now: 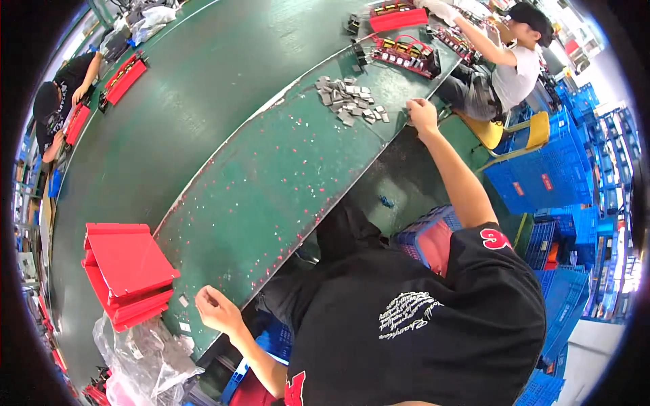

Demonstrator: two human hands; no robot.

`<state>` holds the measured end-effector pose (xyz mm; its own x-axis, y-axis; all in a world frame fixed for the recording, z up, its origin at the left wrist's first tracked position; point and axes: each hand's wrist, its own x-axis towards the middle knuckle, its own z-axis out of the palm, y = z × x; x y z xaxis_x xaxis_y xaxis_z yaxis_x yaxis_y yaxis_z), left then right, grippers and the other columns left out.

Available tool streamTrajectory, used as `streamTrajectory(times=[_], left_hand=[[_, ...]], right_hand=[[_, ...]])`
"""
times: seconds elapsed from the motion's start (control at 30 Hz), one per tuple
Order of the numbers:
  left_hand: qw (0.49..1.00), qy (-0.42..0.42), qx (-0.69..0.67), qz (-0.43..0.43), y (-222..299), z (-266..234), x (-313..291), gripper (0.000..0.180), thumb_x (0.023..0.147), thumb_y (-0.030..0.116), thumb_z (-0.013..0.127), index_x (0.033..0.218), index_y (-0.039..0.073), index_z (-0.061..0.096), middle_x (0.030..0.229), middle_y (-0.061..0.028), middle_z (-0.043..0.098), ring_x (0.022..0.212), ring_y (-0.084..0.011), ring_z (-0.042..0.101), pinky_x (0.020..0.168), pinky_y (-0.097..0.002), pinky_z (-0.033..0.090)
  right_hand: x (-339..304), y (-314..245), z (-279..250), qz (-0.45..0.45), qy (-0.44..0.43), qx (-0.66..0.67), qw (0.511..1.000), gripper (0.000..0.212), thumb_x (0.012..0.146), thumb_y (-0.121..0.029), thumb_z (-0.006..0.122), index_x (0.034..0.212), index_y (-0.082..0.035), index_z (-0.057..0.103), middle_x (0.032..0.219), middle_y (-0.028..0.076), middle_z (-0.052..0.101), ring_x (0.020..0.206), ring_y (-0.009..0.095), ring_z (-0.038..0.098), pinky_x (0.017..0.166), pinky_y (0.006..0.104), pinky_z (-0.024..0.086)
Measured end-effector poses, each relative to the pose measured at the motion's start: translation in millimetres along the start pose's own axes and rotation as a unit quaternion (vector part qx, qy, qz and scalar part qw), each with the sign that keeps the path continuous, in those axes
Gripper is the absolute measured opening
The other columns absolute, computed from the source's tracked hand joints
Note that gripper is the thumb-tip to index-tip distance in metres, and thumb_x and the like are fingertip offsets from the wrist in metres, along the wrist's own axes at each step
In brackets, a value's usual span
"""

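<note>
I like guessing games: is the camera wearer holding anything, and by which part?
Nothing shows in the left hand; I can't tell whether the right hand pinches anything.

Green worktop [237,186]: smooth, mostly matt, littered with pink and white flecks; its far edge looks worn and rough.
Adjoining green surface [203,74]: smooth, with a soft sheen.
Red panels [128,260]: smooth and glossy, like painted metal.
Grey pieces [349,101]: metallic-looking, flat-faced, some dull, some shiny.
Bag [145,362]: thin clear plastic film, crinkled and glossy.
Black shirt [467,338]: matt cloth, softly creased, with white print.
Blue crate [542,169]: plastic, gridded walls.
Yellow chair [538,128]: smooth; material unclear.
</note>
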<state>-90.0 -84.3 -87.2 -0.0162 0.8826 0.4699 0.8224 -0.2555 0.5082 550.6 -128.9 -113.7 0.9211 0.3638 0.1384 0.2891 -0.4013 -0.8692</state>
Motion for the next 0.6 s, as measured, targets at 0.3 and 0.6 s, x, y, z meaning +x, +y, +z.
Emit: streamTrajectory(times=[0.3, 0.6], left_hand=[[0.999, -0.001, 0.046, -0.004, -9, 0, -4, 0.017, 0.093, 0.014, 0.056, 0.088, -0.002, 0.061, 0.074, -0.0142, 0.059, 0.062, -0.0283, 0.055, 0.059, -0.0376, 0.045], [0.993, -0.024, 0.117, -0.022, 2, 2, 4, 0.034, 0.094, 0.018, 0.058, 0.066, 0.002, 0.049, 0.060, -0.0098, 0.047, 0.051, -0.0257, 0.045, 0.050, -0.0418, 0.034]], right_hand=[[149, 25, -43, -0.020, 0.349, -0.224, 0.910, 0.066, 0.077, -0.054, 0.071, 0.095, 0.008, 0.065, 0.095, 0.026, 0.068, 0.091, 0.041, 0.066, 0.083, 0.0470, 0.049], [188, 13, -62, 0.014, 0.018, -0.178, 0.984, 0.056, 0.080, -0.042, 0.068, 0.068, 0.012, 0.064, 0.065, 0.013, 0.063, 0.054, 0.022, 0.064, 0.051, 0.0361, 0.053]])
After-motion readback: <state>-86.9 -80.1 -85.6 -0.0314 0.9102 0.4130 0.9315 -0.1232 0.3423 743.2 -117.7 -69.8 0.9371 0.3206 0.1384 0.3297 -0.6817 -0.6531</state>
